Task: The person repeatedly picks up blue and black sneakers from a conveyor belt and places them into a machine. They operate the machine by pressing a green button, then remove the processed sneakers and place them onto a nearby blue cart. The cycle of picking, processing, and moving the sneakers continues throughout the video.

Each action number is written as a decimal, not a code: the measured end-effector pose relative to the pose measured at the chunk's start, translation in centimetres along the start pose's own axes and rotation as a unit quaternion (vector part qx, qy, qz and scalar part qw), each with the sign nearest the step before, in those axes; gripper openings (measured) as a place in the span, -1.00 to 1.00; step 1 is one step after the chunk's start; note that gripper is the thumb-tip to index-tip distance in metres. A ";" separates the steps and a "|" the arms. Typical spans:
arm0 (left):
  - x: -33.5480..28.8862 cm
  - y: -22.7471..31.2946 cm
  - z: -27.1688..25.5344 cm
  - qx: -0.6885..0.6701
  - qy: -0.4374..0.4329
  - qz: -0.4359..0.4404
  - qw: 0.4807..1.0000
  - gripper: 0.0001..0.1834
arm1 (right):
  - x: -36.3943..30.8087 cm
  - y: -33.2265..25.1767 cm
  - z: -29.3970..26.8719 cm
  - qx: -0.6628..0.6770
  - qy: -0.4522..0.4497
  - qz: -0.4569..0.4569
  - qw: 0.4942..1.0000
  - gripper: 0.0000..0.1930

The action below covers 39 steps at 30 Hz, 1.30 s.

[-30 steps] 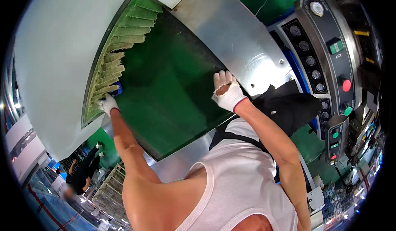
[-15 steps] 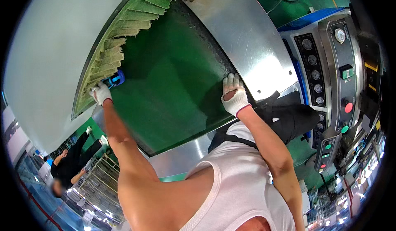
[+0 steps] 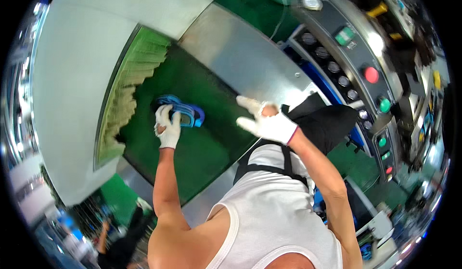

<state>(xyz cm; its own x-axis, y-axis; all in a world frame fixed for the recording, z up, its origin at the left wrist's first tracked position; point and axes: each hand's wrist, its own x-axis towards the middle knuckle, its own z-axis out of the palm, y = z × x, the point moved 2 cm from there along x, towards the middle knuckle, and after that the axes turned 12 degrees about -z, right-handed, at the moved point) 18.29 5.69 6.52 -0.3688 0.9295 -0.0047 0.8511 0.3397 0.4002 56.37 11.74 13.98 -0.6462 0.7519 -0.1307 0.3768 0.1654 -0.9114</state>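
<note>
While the left hand (image 3: 168, 130) grips a blue shoe (image 3: 186, 109), the right hand (image 3: 272, 125) hovers splayed.

Around the middle of the frame, a hand could pass over the green belt (image 3: 207, 146) between the left hand (image 3: 168, 128) and right hand (image 3: 269, 122). The blue shoe (image 3: 191, 117) at the left hand's fingers obstructs centre-left; farther left hang ragged strips (image 3: 126, 96) beneath the pale machine cover (image 3: 72, 96).
</note>
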 end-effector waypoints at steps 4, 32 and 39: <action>5.0 4.2 -0.9 0.120 -0.075 0.050 0.989 -0.73 | -5.4 -0.6 -2.1 0.074 0.105 -0.054 0.990 -0.25; -29.8 92.2 15.2 -0.223 -0.322 0.658 0.644 -0.33 | -47.3 4.2 7.9 0.417 0.791 0.081 0.440 0.18; -28.4 107.5 32.6 -0.144 -0.339 0.546 0.752 -0.30 | -48.3 6.4 6.6 0.406 0.814 0.044 0.412 0.05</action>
<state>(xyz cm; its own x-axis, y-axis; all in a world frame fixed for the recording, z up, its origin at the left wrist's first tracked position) 132.46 20.48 19.77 0.8506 0.5239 0.0443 0.3550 -0.6343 0.6868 85.60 -27.69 11.87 0.8985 0.2729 -0.3438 -0.4219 0.3213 -0.8478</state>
